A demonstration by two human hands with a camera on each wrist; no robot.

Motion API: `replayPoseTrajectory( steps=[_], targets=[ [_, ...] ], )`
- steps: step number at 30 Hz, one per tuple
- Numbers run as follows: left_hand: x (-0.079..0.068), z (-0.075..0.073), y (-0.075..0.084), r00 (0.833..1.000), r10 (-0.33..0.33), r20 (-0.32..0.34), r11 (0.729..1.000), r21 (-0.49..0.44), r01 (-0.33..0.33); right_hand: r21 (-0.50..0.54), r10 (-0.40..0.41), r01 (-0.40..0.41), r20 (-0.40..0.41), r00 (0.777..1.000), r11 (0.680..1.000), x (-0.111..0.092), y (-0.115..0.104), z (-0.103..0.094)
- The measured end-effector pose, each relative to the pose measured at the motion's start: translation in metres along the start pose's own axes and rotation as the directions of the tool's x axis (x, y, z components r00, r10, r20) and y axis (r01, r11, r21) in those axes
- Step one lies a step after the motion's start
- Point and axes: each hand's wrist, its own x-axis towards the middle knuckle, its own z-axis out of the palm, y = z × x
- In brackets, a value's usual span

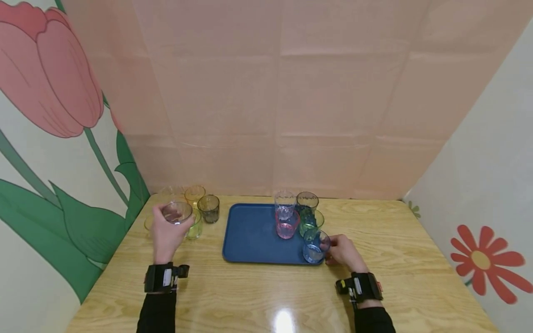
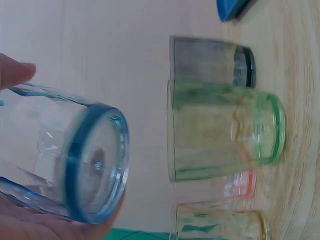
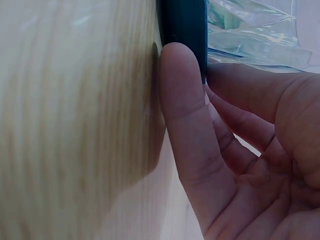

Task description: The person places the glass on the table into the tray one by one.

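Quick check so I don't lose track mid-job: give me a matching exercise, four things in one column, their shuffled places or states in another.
1. Tray
2. Glass in the left hand
3. Right hand
4. Blue glass beside the right hand

A. bare, at the tray's near right corner
B. standing on the tray
C. dark blue, flat on the table
D. lifted off the table

Pairs: 1-C, 2-D, 3-A, 4-B
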Motion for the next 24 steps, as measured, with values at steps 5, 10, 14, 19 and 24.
replayPoseTrajectory(
  steps=[5,10,14,19,24],
  targets=[
    [-0.003,0.011,0.001,0.996,0.085,0.015,0.995,-0.048,-0.084,0.02,-0.005,0.005,-0.004,1.0,1.0,0.001,0.001,0.001],
    [-0.007,0.024,-0.001,0.99,0.14,0.01,0.988,-0.072,-0.139,0.027,0.005,-0.005,-0.007,1.0,1.0,0.001,0.001,0.001],
    [-0.009,0.035,0.001,0.983,0.181,0.031,0.979,-0.101,-0.177,0.016,0.001,-0.001,-0.007,1.0,1.0,0.002,0.002,0.0],
    [-0.014,0.049,0.009,0.979,0.171,0.11,0.971,-0.184,-0.149,0.014,-0.005,0.005,-0.012,1.0,1.0,0.002,0.003,0.0],
    [-0.022,0.065,0.017,0.969,0.158,0.192,0.963,-0.245,-0.108,0.009,-0.008,0.008,-0.009,1.0,1.0,0.001,0.003,0.0]
  ],
)
